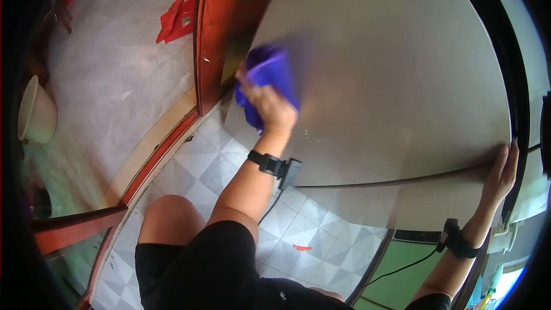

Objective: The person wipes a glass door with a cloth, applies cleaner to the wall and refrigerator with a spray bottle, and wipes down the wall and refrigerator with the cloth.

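Observation:
My left hand [267, 106] is closed on a purple cloth [272, 74], bunched against the front of a large grey-beige refrigerator door [396, 80]. Motion blurs the cloth's edge. A few small white spots [313, 136] show on the door's surface below and right of the cloth. At the far right, my right hand [502, 175] grips the door's edge beside the black rim [521, 92], near the seam above the lower panel [356, 204]. Part of its grip is hidden behind the edge. Each wrist wears a black strap with a small device and cable.
A red-brown wooden door frame [215, 34] stands left of the refrigerator, with its sill [166, 149] along the floor. Beyond it are a cream bucket [37, 112] and a red dustpan [178, 20]. A red scrap [302, 247] lies on the tiles near a green panel [396, 270].

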Tool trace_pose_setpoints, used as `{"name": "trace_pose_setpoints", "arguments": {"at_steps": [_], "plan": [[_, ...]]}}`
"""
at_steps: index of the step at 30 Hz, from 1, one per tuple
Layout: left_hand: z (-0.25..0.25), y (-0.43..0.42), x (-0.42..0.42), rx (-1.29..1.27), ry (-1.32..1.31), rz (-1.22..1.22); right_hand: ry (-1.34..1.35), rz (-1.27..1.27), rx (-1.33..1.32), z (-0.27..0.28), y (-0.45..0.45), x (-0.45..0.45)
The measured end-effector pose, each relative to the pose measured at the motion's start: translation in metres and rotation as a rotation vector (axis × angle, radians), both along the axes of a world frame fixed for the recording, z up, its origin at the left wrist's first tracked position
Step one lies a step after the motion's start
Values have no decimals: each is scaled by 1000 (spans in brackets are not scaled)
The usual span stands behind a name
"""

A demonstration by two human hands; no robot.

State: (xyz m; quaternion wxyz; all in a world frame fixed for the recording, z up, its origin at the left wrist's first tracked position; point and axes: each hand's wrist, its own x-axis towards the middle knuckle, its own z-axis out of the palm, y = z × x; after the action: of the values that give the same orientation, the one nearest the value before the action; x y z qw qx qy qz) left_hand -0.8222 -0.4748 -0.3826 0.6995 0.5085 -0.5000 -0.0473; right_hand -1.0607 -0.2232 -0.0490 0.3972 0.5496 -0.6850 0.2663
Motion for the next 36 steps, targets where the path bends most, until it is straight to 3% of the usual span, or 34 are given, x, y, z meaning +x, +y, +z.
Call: {"name": "trace_pose_setpoints", "arguments": {"at_steps": [2, 3, 4, 6, 7, 9, 10, 12, 14, 15, 17, 20, 21, 23, 25, 27, 29, 33, 34, 36], "plan": [[-63, -7, 5, 350, 108, -86, -11, -56, 9, 2, 3, -5], [-42, -7, 7, 331, 312, -19, 19, -42, -32, 0, 2, -8], [-16, -5, 2, 702, 218, -46, 24, -39, -30, 2, 4, -8], [68, 7, 5, 1432, -319, -261, 90, -87, -17, 3, 5, -10], [86, 14, -2, 895, -219, -467, 131, -94, -11, 5, 8, -21], [154, 24, -3, 210, 12, -522, 104, -95, -7, 8, 11, -26], [184, 21, -8, -5, 126, -128, 64, -106, -14, 9, 12, -27], [215, 8, 8, -206, 257, -244, 21, -171, -19, 13, 12, -20], [198, -7, 9, -316, 239, -223, 64, -204, -70, 17, 18, -35], [175, -10, 16, -303, 238, -236, 72, -221, -94, 17, 21, -36], [103, -21, 26, -39, 176, -76, 108, -273, -137, 18, 18, -29], [-88, -31, 17, 440, 127, 7, 67, -224, -258, 9, 6, -20], [-162, -30, 3, 438, 258, 52, 76, -246, -332, 7, 1, -18], [-260, -27, -5, 621, 393, 35, 133, -251, -314, 13, 5, -27], [-334, -23, 2, 619, 945, -78, 183, -273, -292, 16, 8, -22], [-433, -31, -40, 753, 1166, 77, 149, -300, -325, 12, 2, -14], [-301, -10, -11, 974, 1302, -46, 99, -285, -360, 11, -3, -8], [-117, 56, -49, 701, 545, -90, 84, -298, -330, 3, -6, -2], [-91, 69, -56, 627, 426, -132, 75, -318, -319, 4, -3, -2], [-96, 67, -53, 560, 308, -202, 85, -282, -334, 14, 7, -21]]}}
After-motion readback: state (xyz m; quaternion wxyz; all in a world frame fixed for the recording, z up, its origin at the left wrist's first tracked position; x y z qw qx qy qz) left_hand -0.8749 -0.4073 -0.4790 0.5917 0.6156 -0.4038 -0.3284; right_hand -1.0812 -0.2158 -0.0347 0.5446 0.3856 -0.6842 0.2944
